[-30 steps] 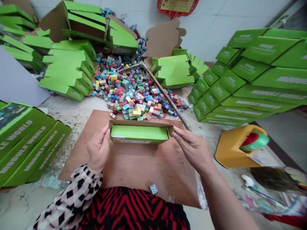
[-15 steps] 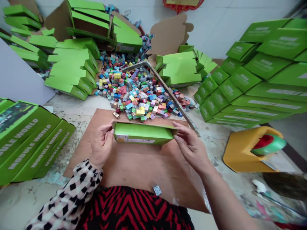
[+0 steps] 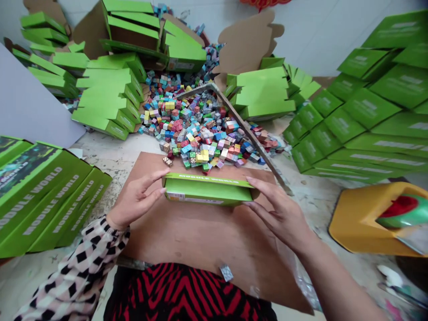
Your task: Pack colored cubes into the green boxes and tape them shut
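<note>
A green cardboard box (image 3: 209, 191) lies across the brown board (image 3: 187, 236) in front of me, its top edge lettered "MODULE WORLD" and its near side bearing a label. My left hand (image 3: 138, 196) grips the box's left end, thumb on the near corner and fingers at the top edge. At the opposite end my right hand (image 3: 279, 209) holds the box between thumb and fingers. What is inside the box I cannot see. One small grey patterned cube (image 3: 226, 273) rests at the board's near edge, by my lap.
Beyond the board spreads a heap of small coloured cubes (image 3: 200, 133), bounded partly by a metal angle strip (image 3: 250, 136). Green boxes (image 3: 43, 191) stand at left; more boxes (image 3: 364, 111) are stacked at right. Open boxes (image 3: 107, 98) lie behind. A yellow container (image 3: 354, 218) stands at right.
The box's far side has tilted so its lettered edge now shows. My left hand's fingers have opened out somewhat along the corner. The whole view has shifted slightly.
</note>
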Action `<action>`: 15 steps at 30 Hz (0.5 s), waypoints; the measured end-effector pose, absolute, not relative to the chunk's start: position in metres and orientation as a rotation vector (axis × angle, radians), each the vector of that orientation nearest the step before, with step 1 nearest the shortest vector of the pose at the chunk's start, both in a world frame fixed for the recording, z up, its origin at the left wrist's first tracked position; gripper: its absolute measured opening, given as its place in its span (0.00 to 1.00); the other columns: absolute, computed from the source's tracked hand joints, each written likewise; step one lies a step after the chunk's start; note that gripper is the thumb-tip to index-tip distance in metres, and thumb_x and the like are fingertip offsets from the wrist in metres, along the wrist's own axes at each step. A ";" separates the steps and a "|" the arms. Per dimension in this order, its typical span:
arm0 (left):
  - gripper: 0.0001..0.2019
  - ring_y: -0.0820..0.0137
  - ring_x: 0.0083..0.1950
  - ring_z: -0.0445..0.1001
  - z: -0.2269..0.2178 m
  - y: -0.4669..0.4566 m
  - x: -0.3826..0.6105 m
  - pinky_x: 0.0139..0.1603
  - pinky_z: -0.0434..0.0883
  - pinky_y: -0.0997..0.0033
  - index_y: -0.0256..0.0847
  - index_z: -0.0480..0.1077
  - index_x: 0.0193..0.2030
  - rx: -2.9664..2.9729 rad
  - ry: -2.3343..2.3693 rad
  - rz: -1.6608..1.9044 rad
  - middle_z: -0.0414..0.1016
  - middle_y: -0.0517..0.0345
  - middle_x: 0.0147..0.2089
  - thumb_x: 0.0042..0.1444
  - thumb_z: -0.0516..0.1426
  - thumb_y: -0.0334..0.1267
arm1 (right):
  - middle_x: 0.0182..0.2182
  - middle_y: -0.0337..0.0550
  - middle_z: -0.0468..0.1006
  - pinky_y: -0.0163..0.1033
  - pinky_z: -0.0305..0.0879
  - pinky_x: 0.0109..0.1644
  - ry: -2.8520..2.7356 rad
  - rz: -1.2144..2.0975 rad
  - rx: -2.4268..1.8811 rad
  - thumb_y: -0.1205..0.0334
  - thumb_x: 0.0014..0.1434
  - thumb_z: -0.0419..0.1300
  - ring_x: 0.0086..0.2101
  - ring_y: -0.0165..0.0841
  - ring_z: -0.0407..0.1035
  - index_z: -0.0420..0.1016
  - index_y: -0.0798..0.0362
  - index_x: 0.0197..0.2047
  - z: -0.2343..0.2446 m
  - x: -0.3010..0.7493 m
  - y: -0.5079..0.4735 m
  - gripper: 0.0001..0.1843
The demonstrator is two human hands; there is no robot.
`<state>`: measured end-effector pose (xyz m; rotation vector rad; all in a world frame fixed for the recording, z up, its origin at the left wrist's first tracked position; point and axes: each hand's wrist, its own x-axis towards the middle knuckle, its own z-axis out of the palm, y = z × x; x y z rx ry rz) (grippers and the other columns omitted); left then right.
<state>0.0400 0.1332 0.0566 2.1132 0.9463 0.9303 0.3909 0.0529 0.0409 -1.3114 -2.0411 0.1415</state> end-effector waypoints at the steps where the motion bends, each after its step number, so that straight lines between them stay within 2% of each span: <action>1: 0.20 0.63 0.60 0.70 0.058 0.134 0.040 0.62 0.67 0.61 0.45 0.66 0.59 2.150 0.962 0.912 0.72 0.51 0.59 0.60 0.56 0.34 | 0.54 0.50 0.73 0.52 0.68 0.54 -2.034 0.126 -1.291 0.62 0.61 0.60 0.53 0.43 0.68 0.58 0.43 0.65 0.040 0.391 0.054 0.31; 6: 0.16 0.65 0.58 0.72 0.056 0.138 0.040 0.61 0.69 0.61 0.45 0.70 0.56 2.305 0.923 0.973 0.73 0.52 0.58 0.61 0.55 0.32 | 0.56 0.49 0.72 0.51 0.69 0.52 -1.981 0.144 -1.232 0.67 0.60 0.59 0.52 0.43 0.69 0.63 0.41 0.63 0.035 0.389 0.055 0.29; 11: 0.18 0.65 0.57 0.73 0.050 0.136 0.038 0.61 0.70 0.61 0.46 0.68 0.57 2.462 0.898 1.031 0.73 0.53 0.58 0.61 0.54 0.30 | 0.57 0.47 0.71 0.51 0.70 0.51 -1.935 0.111 -1.230 0.69 0.60 0.58 0.50 0.42 0.71 0.65 0.39 0.61 0.025 0.389 0.051 0.28; 15: 0.21 0.62 0.60 0.70 0.052 0.135 0.037 0.62 0.68 0.56 0.43 0.64 0.60 2.522 0.793 0.993 0.71 0.46 0.59 0.60 0.55 0.31 | 0.57 0.49 0.71 0.52 0.68 0.54 -1.981 0.050 -1.221 0.70 0.60 0.58 0.53 0.42 0.68 0.63 0.41 0.63 0.026 0.391 0.051 0.30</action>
